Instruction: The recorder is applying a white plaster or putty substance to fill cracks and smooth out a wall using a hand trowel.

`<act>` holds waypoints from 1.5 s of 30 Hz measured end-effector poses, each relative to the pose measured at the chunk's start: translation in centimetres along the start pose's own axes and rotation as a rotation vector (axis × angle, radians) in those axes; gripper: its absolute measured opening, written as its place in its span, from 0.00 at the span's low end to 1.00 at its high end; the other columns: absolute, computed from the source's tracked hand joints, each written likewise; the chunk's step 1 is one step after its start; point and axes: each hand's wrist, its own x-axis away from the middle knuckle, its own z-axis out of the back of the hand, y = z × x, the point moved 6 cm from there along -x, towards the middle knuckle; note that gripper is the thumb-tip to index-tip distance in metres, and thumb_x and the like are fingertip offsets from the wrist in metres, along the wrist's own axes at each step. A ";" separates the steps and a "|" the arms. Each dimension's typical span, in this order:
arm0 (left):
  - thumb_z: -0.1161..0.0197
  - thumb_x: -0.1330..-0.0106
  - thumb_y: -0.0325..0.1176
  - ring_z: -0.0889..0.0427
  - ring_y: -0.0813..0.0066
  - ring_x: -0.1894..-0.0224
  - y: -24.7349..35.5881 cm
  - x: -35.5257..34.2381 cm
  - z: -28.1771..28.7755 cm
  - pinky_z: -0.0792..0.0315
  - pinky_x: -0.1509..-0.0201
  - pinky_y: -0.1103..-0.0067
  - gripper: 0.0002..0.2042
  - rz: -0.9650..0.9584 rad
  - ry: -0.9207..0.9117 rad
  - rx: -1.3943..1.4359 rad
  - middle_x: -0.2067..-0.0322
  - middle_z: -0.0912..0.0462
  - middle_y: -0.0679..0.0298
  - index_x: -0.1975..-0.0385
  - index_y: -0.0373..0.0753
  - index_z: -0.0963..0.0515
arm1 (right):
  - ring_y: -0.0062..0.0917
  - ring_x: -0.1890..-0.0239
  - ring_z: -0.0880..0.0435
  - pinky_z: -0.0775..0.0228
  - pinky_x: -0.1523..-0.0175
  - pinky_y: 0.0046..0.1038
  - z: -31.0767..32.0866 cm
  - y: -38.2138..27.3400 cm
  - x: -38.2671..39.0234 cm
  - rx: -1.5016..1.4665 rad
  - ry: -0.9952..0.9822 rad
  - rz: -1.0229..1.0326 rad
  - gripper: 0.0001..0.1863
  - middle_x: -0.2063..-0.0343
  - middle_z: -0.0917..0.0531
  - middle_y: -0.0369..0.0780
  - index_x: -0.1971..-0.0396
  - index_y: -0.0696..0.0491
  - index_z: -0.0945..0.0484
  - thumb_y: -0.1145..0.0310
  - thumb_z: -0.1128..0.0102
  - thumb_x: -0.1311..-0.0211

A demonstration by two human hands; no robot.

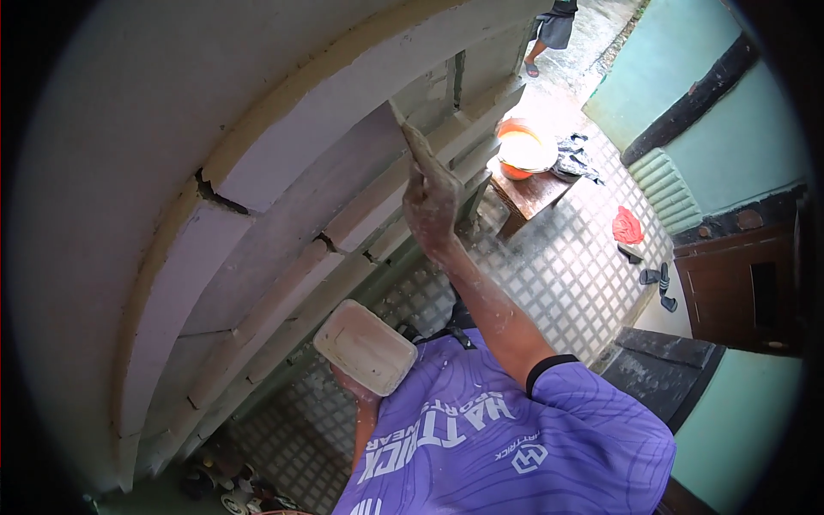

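Observation:
My right hand [432, 206], dusted with white, is closed round a thin flat putty knife [413, 140] smeared with pale paste. The tip of this blade is up against the stepped wall moulding [335, 142]; whether it touches cannot be told. Below and to the left, my left hand [354, 384] grips a rectangular plastic tub [365, 348] from beneath, its fingers mostly hidden. The tub tilts toward me and has whitish residue inside. Dark gaps [219, 196] split the moulding at several joints.
An orange bucket [518, 154] stands on a wooden bench [541, 193] beside dark crumpled plastic [577, 159]. Red cloth [627, 225] and dark sandals [659, 283] lie on the tiled floor [549, 275]. A person [554, 33] stands outside. Clutter [236, 485] sits lower left.

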 end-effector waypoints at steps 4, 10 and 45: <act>0.62 0.30 0.60 0.26 0.59 0.41 0.5 0.2 0.4 0.29 0.38 0.61 0.32 0.017 -0.012 -0.003 0.39 0.30 0.60 0.33 0.46 0.40 | 0.33 0.54 0.15 0.22 0.49 0.31 2.6 3.2 -2.7 0.119 0.192 -0.099 0.34 0.43 0.25 0.50 0.37 0.52 0.31 0.91 0.57 0.46; 0.62 0.30 0.60 0.26 0.59 0.41 0.3 -0.2 0.0 0.29 0.38 0.61 0.32 0.044 -0.044 0.003 0.39 0.30 0.59 0.33 0.46 0.40 | 0.30 0.53 0.16 0.23 0.47 0.29 -1.1 2.5 -3.5 -0.010 0.089 -0.010 0.34 0.46 0.23 0.53 0.38 0.52 0.30 0.91 0.56 0.47; 0.61 0.30 0.59 0.26 0.58 0.41 -0.1 -2.3 -1.7 0.30 0.38 0.61 0.32 0.155 -0.138 0.098 0.40 0.29 0.58 0.33 0.44 0.39 | 0.24 0.74 0.17 0.28 0.66 0.24 2.9 4.6 -2.3 0.179 0.145 -0.277 0.24 0.60 0.15 0.50 0.42 0.53 0.25 0.83 0.54 0.38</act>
